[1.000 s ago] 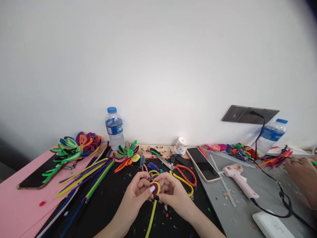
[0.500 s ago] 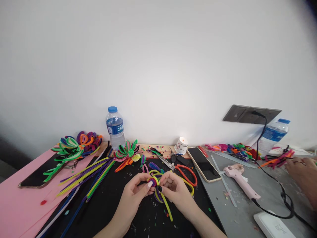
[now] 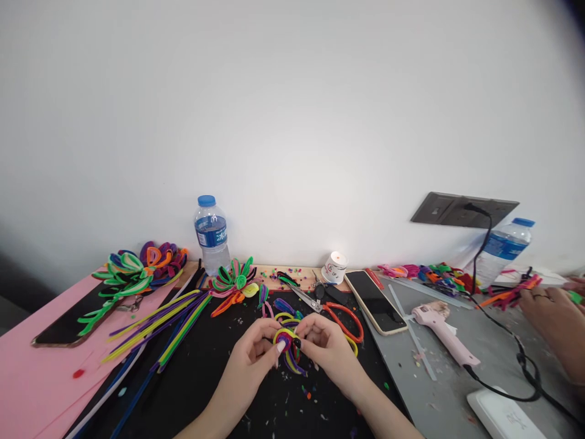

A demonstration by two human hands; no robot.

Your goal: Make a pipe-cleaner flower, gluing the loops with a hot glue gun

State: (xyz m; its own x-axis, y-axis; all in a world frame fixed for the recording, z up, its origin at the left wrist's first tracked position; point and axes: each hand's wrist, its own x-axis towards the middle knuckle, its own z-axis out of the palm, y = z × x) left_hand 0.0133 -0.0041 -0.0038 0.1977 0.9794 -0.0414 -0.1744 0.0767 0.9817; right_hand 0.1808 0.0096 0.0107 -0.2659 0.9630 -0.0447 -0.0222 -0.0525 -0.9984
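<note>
Since the earlier frame the trailing yellow stem has been wound in. From the head view I note my left hand (image 3: pixel 256 353) and right hand (image 3: pixel 322 346) pinching a coiled multicolour pipe-cleaner rosette (image 3: pixel 286 341). It is held just above the black felt mat (image 3: pixel 205 378), near the orange-handled scissors (image 3: pixel 340 317).

A coil of pipe cleaners (image 3: pixel 286 340) in yellow, purple and red is pinched between the left hand (image 3: pixel 253 358) and the right hand (image 3: pixel 325 347), over a black mat (image 3: pixel 205 378). Left of the mat, pink paper (image 3: pixel 31 384) is seen. Orange handles are shown on the scissors (image 3: pixel 336 316) behind the coil. A blue cap and label are carried by the clear bottle (image 3: pixel 211 234). The glue gun (image 3: pixel 441 332) to the right is pale pink, on grey board (image 3: pixel 439 390).
</note>
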